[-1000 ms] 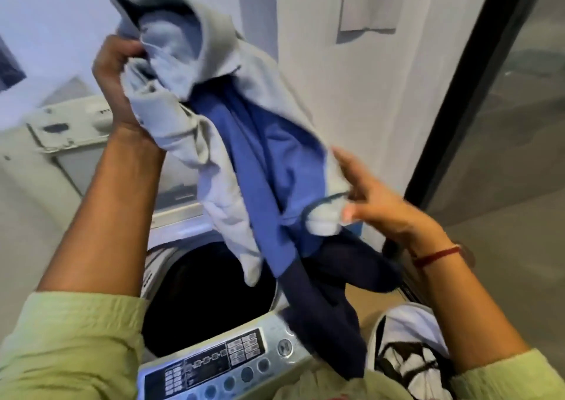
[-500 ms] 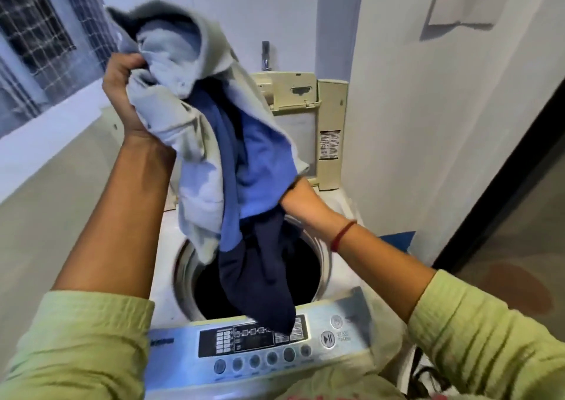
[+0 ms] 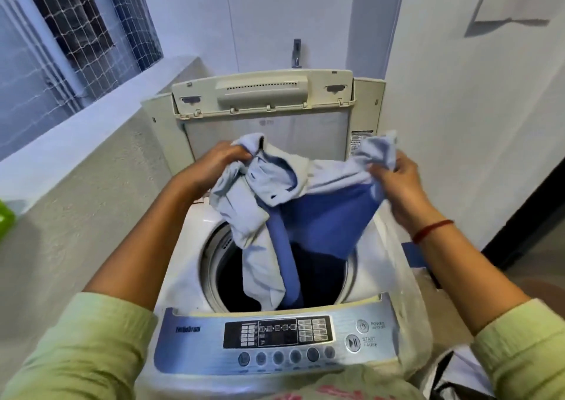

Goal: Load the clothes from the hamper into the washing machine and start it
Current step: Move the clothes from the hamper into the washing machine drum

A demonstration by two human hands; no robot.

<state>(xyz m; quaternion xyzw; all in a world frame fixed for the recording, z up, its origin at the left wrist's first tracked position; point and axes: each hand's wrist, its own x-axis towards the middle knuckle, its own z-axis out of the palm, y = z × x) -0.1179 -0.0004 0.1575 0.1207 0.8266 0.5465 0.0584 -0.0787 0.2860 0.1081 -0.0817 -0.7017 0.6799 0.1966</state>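
While bunched pale-blue and royal-blue cloth garments are gripped between left hand and right hand, their length is hung straight down into the white plastic washing machine.

White washing machine (lid up), clothes hanging into drum
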